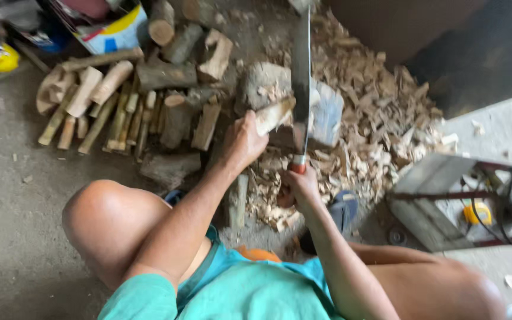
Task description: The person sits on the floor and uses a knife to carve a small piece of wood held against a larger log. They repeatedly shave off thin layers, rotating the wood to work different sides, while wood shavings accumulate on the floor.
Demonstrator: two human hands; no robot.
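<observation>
A pale, split length of firewood [272, 116] stands propped on a grey chopping block [327, 112], steadied from the side by the left hand [243, 142], whose fingers wrap its lower end so it stays clear of the edge. The right hand [301, 185] has its fingers clenched on the red-collared handle of a long dark steel machete [300, 83], blade raised upright beside the wood. Pale wood chips [380, 124] litter the dusty concrete floor [13, 237]; cut logs and sticks [131, 101] lie stacked to the left.
</observation>
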